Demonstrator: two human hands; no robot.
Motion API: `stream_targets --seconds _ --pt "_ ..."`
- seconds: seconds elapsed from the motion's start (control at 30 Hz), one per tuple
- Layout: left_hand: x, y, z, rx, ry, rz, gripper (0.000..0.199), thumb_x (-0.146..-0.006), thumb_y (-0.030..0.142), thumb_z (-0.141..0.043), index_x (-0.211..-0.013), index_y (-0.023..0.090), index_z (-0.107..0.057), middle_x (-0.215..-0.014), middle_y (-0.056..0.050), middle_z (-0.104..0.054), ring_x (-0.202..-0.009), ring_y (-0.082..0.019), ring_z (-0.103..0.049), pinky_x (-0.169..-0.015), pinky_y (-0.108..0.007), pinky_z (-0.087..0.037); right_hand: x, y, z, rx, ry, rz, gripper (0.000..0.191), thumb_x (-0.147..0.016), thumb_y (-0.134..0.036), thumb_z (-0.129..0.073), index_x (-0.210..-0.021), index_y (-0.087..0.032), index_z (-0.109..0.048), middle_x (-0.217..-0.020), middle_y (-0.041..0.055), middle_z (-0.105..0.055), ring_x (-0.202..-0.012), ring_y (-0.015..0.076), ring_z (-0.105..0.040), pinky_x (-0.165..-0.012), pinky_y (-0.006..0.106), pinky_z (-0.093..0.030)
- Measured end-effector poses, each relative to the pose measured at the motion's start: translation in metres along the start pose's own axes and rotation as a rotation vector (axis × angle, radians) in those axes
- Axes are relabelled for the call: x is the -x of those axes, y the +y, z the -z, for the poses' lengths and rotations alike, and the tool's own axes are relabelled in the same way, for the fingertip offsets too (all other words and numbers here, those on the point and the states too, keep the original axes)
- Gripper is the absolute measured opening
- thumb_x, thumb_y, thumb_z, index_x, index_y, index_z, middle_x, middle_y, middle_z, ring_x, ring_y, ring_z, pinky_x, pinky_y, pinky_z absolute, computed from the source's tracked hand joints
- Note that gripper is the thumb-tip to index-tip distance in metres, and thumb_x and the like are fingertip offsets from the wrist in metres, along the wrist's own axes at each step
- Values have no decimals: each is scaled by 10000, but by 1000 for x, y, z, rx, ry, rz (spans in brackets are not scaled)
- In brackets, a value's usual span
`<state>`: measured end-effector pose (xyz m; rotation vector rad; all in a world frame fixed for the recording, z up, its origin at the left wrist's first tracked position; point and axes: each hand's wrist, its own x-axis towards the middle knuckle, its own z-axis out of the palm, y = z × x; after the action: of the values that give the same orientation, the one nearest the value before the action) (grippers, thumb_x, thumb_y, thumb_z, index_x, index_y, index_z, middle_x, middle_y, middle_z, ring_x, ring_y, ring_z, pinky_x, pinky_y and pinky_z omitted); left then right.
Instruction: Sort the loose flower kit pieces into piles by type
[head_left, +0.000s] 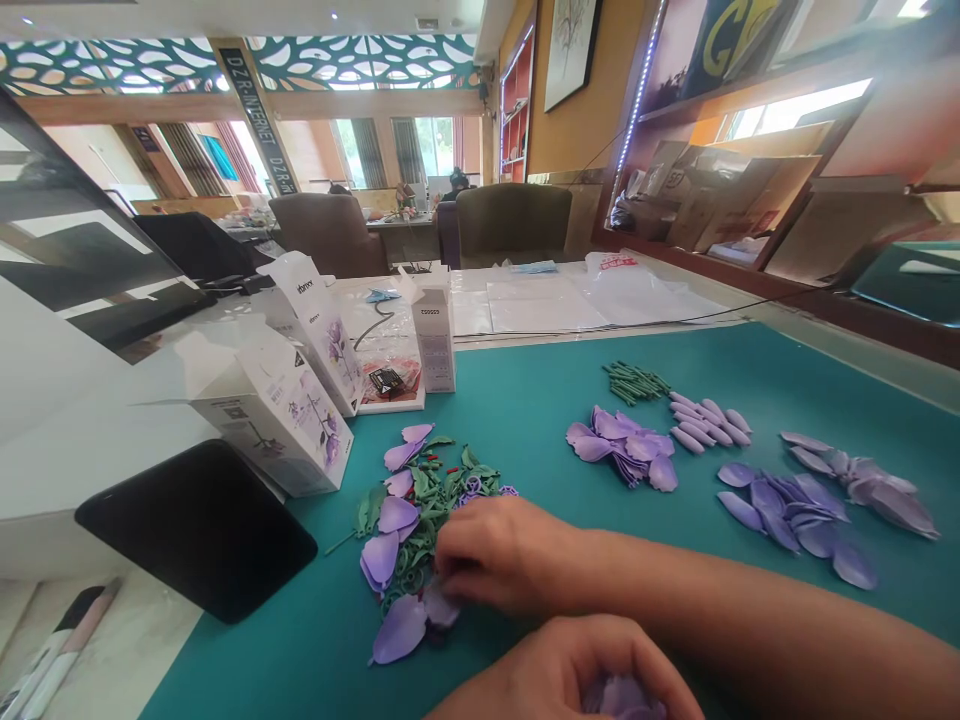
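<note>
My right hand (510,555) reaches across to a mixed pile of small plastic flower parts. Its fingers are closed on a pale purple petal (440,605) at the pile's near edge; the fingertips are partly hidden. Green leaves (427,492) and loose purple petals (381,560) make up most of the pile, with small red bits and purple rings among them. Below my right forearm, at the bottom edge, my left hand (555,665) curls round a bunch of purple petals (622,697). All this lies on or above a green mat (517,420).
Sorted groups lie at right: green stems (634,382), slim lilac pieces (709,422), petal heaps (626,445), (795,510) and paler petals (874,480). Left stand opened white boxes (274,420), a black tablet-like slab (199,530) and a small upright box (436,335).
</note>
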<state>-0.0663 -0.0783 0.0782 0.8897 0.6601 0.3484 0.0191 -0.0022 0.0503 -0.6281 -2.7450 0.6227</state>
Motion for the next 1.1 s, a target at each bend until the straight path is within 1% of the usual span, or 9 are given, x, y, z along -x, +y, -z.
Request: stream_targets --seconds 0.07,0.17,0.27,0.4,0.5,0.63,0.73,0.9,1.1 --pt "-7 -8 3 75 22 -41 84 -664 142 -680 -740 177 -669 -781 -11 -684 -754 -121 -612 -724 -224 -460 3 2 18 -131 105 -118 104 -775 -153 -628 -877 -174 -627 -750 -12 -626 -655 94 -521 -586 213 -373" --pt "-18 -16 8 231 92 -182 160 -675 267 -695 -776 172 -616 -713 3 -637 -536 -80 -560 -491 -183 -417 10 5 42 -316 262 -258 213 -793 -145 -575 -997 -191 -609 -676 -44 -585 -582 74 -494 -561 202 -385" --pt "-24 -15 11 376 300 -321 238 -756 407 -638 -847 199 -567 -749 12 -602 -465 -82 -512 -342 -183 -334 19 8 57 -457 382 -336 129 -793 -162 -536 -889 -186 -617 -666 -34 -577 -586 78 -498 -533 198 -395" --pt "-26 -5 13 530 575 -321 261 -900 441 -439 -929 207 -553 -752 3 -588 -501 -95 -517 -362 -201 -371 31 9 60 -573 463 -383 48 -760 -161 -543 -764 -174 -589 -683 -16 -605 -600 86 -524 -525 200 -412" --pt "-25 1 16 609 677 -300 330 -917 480 -385 -875 200 -554 -670 7 -567 -548 -125 -550 -390 -226 -414 36 4 56 -577 388 -382 59 -768 -146 -532 -781 -176 -581 -664 -20 -608 -586 91 -543 -522 203 -423" --pt "-25 3 20 653 664 -302 393 -920 516 -344 -899 199 -574 -668 -2 -590 -591 -138 -569 -427 -243 -458 36 -5 52 -433 281 -341 108 -788 -127 -529 -840 -180 -607 -686 -24 -620 -585 84 -538 -516 192 -401" --pt "-24 4 18 646 668 -320 325 -914 471 -400 -936 202 -582 -723 -7 -606 -601 -137 -570 -414 -240 -446 38 -4 59 -331 317 -334 114 -822 -178 -539 -902 -186 -620 -654 -34 -604 -557 79 -519 -508 196 -376" --pt "-23 3 13 523 703 -340 201 -846 303 -561 -1028 217 -577 -895 -18 -623 -647 -124 -571 -421 -221 -434 51 5 87 -267 622 -324 117 -841 -269 -543 -882 -195 -625 -594 -46 -512 -517 76 -438 -475 206 -350" --pt "-34 -9 20 428 692 -295 295 -681 244 -694 -955 237 -584 -837 16 -597 -600 -108 -540 -414 -212 -404 72 1 124 -279 935 -236 89 -831 -249 -565 -837 -183 -625 -606 -32 -507 -539 80 -469 -464 202 -377"
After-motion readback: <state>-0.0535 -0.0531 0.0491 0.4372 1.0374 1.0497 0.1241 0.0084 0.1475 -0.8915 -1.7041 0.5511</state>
